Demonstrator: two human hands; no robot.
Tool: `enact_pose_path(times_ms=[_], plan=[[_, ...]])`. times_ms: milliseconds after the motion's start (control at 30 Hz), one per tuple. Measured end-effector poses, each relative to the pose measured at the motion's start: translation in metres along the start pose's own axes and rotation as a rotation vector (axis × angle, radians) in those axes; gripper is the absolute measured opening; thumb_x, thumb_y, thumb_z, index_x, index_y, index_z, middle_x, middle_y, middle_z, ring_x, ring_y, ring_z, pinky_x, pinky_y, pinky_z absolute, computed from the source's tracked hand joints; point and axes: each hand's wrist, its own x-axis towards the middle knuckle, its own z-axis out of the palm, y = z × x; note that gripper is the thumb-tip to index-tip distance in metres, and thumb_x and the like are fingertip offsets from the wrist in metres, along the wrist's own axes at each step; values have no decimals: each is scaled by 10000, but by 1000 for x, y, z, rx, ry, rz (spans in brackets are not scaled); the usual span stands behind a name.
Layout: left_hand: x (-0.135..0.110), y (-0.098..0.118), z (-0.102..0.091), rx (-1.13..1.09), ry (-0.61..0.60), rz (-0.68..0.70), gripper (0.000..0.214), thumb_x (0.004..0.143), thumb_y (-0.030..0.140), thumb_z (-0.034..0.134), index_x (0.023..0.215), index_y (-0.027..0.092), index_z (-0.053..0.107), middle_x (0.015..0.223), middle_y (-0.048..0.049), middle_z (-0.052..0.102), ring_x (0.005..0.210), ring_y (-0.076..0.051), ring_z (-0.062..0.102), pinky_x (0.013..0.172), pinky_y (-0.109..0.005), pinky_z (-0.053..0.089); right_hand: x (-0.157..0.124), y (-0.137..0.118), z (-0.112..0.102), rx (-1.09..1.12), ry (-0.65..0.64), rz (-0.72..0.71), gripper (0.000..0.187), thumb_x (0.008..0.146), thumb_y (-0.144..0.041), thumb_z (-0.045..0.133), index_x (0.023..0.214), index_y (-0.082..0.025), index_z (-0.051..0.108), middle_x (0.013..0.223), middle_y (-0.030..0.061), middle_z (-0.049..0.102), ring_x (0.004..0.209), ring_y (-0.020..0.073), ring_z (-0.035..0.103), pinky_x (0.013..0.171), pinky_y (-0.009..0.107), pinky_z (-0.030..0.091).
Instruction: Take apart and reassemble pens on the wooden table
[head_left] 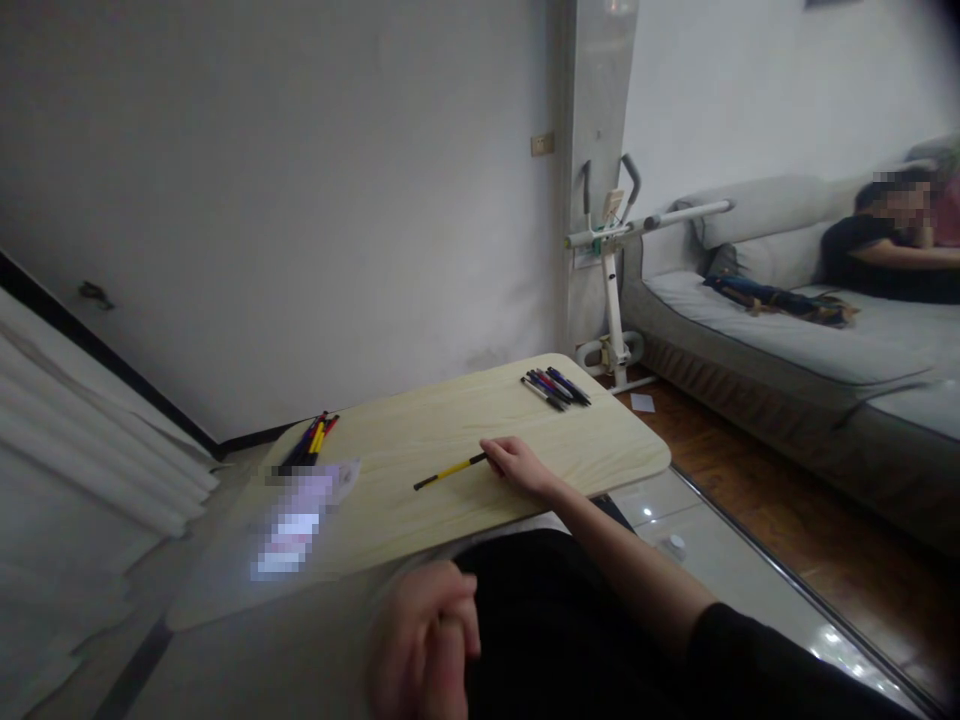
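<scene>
My right hand [517, 464] pinches one end of a slim yellow pen [452, 469] with black ends, over the light wooden table [420, 530]. The pen points left, and I cannot tell whether its far tip touches the tabletop. Low in the view, in front of my lap, my left hand [429, 640] is curled into a loose fist, slightly blurred, with nothing visible in it. A bunch of pens [319, 437], yellow, red and dark, lies at the table's left end. Several dark, blue and red pens [555, 388] lie side by side near the far right corner.
A blurred-out lit screen [289, 535] is at the table's left. Beyond the right corner stands a white exercise machine [613, 300]. A person [885, 245] lies on the grey sofa [765, 340]. White curtains [82, 430] hang at left; a wall [337, 220] rises behind the table.
</scene>
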Motion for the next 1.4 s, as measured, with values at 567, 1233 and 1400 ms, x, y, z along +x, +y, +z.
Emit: enact_pose_path(times_ms=[567, 1233, 1400], plan=[[135, -32, 21, -22, 8, 49, 430, 759, 559, 380, 619, 163, 469, 423, 45, 430, 350, -80, 404, 373, -188, 311, -3, -6, -1, 66, 0, 0, 491, 826, -536, 298, 509, -171, 383, 463, -39, 347, 435, 78, 313, 454, 220, 257], [141, -49, 17, -50, -49, 173, 460, 815, 475, 325, 460, 185, 363, 366, 45, 343, 362, -80, 360, 436, -208, 305, -5, -8, 0, -69, -130, -38, 460, 824, -514, 313, 525, -170, 373, 488, -44, 329, 462, 76, 299, 460, 213, 257], [142, -48, 18, -75, -45, 159, 462, 813, 464, 335, 442, 191, 306, 350, 54, 295, 339, -76, 340, 415, -211, 285, -6, -9, 0, -111, -116, -71, 439, 835, -487, 311, 540, -167, 371, 504, -45, 327, 476, 75, 301, 467, 208, 255]])
